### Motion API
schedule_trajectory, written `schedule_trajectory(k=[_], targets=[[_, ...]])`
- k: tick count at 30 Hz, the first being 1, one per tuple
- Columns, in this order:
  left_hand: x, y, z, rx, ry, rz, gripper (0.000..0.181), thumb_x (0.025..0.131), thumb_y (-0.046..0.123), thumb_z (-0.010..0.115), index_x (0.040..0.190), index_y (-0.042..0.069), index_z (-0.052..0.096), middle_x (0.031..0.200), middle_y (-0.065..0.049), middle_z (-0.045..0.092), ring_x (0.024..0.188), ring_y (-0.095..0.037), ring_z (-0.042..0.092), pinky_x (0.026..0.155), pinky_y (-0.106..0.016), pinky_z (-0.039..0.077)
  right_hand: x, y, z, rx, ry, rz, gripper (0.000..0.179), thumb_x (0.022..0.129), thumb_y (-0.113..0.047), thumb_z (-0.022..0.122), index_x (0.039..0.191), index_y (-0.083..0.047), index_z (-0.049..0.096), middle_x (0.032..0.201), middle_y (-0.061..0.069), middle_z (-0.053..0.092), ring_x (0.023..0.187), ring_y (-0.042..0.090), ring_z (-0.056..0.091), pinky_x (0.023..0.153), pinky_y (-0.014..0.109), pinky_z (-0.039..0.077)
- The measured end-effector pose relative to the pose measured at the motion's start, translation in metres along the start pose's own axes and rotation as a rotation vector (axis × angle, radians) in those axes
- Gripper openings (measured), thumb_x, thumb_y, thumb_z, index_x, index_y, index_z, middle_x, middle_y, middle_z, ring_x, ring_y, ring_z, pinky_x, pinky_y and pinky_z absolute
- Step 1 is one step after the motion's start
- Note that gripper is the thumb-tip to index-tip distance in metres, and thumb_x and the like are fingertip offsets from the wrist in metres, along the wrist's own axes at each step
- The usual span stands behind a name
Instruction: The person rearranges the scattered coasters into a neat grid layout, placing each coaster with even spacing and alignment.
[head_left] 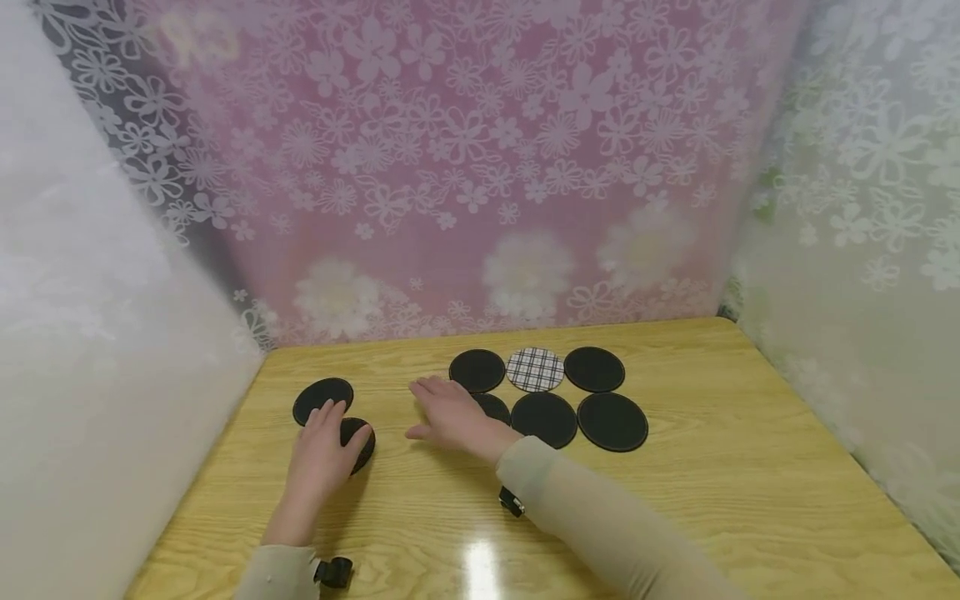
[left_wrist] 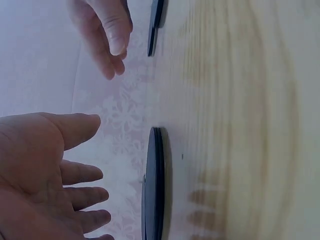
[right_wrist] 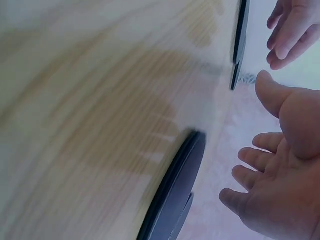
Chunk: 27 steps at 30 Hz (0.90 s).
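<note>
My left hand (head_left: 318, 454) hovers with fingers extended above two black round coasters at the left of the table. One coaster (head_left: 321, 398) lies just beyond its fingertips; the nearer coaster (head_left: 365, 442) is partly hidden by the hand. In the left wrist view a gap shows between my left palm (left_wrist: 35, 170) and a dark layered coaster edge (left_wrist: 156, 185). My right hand (head_left: 453, 414), fingers stretched out and empty, hangs left of a two-row group of coasters. It covers part of the front-left black coaster (head_left: 492, 407). Beneath it, the right wrist view shows dark coaster edges (right_wrist: 175, 185).
The back row has a black coaster (head_left: 477, 371), a white plaid coaster (head_left: 535, 369) and another black coaster (head_left: 594, 369). Two more black coasters, one central (head_left: 543, 419) and one right (head_left: 612, 422), lie in front. Floral curtains (head_left: 480, 167) surround the wooden table (head_left: 712, 467).
</note>
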<state>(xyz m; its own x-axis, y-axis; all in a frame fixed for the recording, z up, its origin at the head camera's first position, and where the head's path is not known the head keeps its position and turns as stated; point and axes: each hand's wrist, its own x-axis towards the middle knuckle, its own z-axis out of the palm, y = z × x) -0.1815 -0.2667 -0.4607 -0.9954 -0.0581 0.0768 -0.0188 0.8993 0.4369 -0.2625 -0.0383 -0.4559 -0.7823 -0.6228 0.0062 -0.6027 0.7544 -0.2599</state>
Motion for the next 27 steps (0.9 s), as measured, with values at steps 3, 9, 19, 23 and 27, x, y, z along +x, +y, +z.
schedule_trajectory(k=[3, 9, 19, 23, 27], targets=[[-0.003, -0.010, -0.003, 0.018, 0.005, -0.003, 0.072, 0.113, 0.035, 0.065, 0.161, -0.014, 0.041, 0.169, -0.040, 0.031, 0.158, -0.062, 0.023, 0.125, -0.075, 0.021, 0.004, -0.009, 0.004, 0.007, -0.015, -0.003, 0.083, 0.108, -0.054, 0.068, 0.173, -0.013, 0.037, 0.177, 0.007, 0.037, 0.165, 0.026, 0.030, 0.132, 0.047, 0.026], [-0.009, -0.025, -0.006, 0.038, -0.007, -0.027, 0.072, 0.112, 0.034, 0.065, 0.158, -0.017, 0.043, 0.165, -0.043, 0.035, 0.155, -0.062, 0.030, 0.123, -0.075, 0.025, 0.009, -0.022, 0.011, 0.011, -0.045, -0.040, 0.082, 0.108, -0.055, 0.068, 0.173, -0.016, 0.038, 0.176, 0.004, 0.038, 0.164, 0.023, 0.032, 0.131, 0.044, 0.029], [-0.007, -0.045, -0.013, 0.076, -0.023, -0.048, 0.076, 0.111, 0.038, 0.066, 0.158, -0.017, 0.043, 0.162, -0.044, 0.038, 0.150, -0.061, 0.038, 0.117, -0.076, 0.034, 0.018, -0.041, 0.019, 0.023, -0.107, -0.060, 0.083, 0.108, -0.055, 0.069, 0.173, -0.013, 0.038, 0.176, 0.005, 0.040, 0.162, 0.020, 0.036, 0.128, 0.034, 0.032], [-0.010, -0.048, -0.015, 0.118, -0.021, -0.065, 0.076, 0.110, 0.039, 0.068, 0.155, -0.017, 0.046, 0.159, -0.043, 0.043, 0.146, -0.061, 0.043, 0.112, -0.079, 0.037, 0.022, -0.045, 0.024, 0.028, -0.116, -0.074, 0.084, 0.108, -0.055, 0.069, 0.173, -0.012, 0.038, 0.175, 0.004, 0.041, 0.161, 0.019, 0.037, 0.128, 0.032, 0.031], [-0.013, -0.049, -0.019, 0.140, -0.023, -0.071, 0.070, 0.109, 0.040, 0.070, 0.147, -0.016, 0.055, 0.154, -0.042, 0.050, 0.141, -0.061, 0.048, 0.109, -0.080, 0.039, 0.021, -0.049, 0.023, 0.035, -0.130, -0.100, 0.084, 0.108, -0.054, 0.070, 0.172, -0.011, 0.038, 0.174, 0.004, 0.042, 0.161, 0.018, 0.038, 0.128, 0.031, 0.031]])
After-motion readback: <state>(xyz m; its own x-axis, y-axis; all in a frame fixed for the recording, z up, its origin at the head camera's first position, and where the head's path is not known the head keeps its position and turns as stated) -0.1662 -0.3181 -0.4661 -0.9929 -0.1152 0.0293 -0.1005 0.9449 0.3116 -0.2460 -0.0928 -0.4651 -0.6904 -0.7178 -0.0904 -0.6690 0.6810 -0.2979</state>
